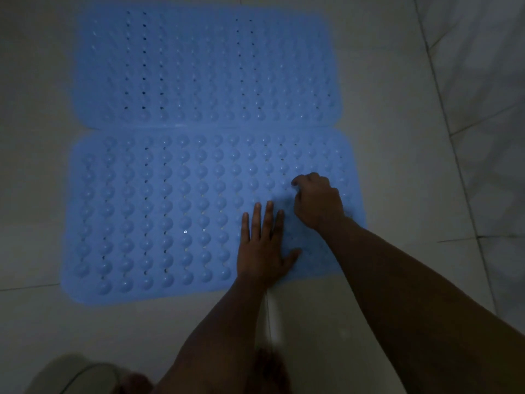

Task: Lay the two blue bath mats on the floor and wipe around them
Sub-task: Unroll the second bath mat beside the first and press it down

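Two blue bath mats with rows of bumps and small holes lie flat on the pale tiled floor, long sides touching. The far mat (204, 66) fills the upper part of the view. The near mat (159, 211) lies below it. My left hand (262, 245) rests flat on the near mat's right part, fingers spread and pointing away from me. My right hand (316, 201) sits just to its right on the same mat, fingers curled under in a loose fist; whether it holds anything I cannot tell.
Pale floor tiles (397, 137) with grout lines surround the mats on all sides. A light rounded object (76, 373), dim and partly cut off, sits at the bottom left near my foot. The scene is dimly lit.
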Demonstrator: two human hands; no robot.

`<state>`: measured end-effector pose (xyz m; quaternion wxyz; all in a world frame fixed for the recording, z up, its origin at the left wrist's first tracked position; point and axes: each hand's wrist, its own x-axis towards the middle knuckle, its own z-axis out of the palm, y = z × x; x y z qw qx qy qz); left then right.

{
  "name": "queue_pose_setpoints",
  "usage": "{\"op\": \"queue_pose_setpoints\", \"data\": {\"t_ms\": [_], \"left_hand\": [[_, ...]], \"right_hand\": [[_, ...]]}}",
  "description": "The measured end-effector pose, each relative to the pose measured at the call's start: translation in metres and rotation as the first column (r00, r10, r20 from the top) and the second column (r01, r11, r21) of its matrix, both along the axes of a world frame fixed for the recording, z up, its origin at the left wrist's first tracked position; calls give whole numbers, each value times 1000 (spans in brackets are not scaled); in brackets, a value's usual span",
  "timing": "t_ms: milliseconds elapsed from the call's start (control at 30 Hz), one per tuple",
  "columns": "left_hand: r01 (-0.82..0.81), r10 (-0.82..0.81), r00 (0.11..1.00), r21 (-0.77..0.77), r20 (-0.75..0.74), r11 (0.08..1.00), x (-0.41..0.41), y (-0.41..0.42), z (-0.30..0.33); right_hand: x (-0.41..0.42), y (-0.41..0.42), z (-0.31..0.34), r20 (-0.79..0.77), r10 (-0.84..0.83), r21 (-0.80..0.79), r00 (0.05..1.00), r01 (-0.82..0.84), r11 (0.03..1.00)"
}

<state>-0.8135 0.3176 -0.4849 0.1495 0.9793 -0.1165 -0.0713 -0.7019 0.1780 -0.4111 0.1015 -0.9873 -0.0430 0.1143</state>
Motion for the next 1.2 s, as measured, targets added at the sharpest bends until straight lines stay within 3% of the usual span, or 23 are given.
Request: {"op": "queue_pose_setpoints", "data": {"t_ms": [267, 400, 500, 567, 667, 833, 967, 1200], "left_hand": [[4, -4, 1000, -30, -1, 1000, -3, -1, -3], [3, -10, 993, -61, -118, 998, 3, -3, 3], [-13, -30, 988, -272, -151, 962, 10, 16, 18], [-92, 64, 994, -369, -89, 925, 16, 44, 32], [-199, 202, 979, -281, -16, 939, 17, 89, 48], [-266, 275, 959, -121, 68, 956, 4, 140, 56], [-284, 292, 952, -83, 92, 955, 4, 160, 50], [-258, 269, 953, -88, 140, 962, 2, 160, 38]], "right_hand": [[-7, 2, -14, 149, -78, 129, 986, 59, 990], [-21, -2, -2, 193, -160, 140, 968, 134, 981], [-30, 4, 6, 234, -224, 189, 946, 181, 965], [-35, 17, 8, 275, -212, 224, 938, 152, 963], [-49, 45, 3, 328, -65, 218, 942, -9, 976], [-99, 112, -31, 144, 70, 114, 987, -87, 990], [-127, 136, -60, 69, 167, 26, 984, -169, 985], [-135, 132, -69, 120, 193, -30, 974, -191, 981]]}}
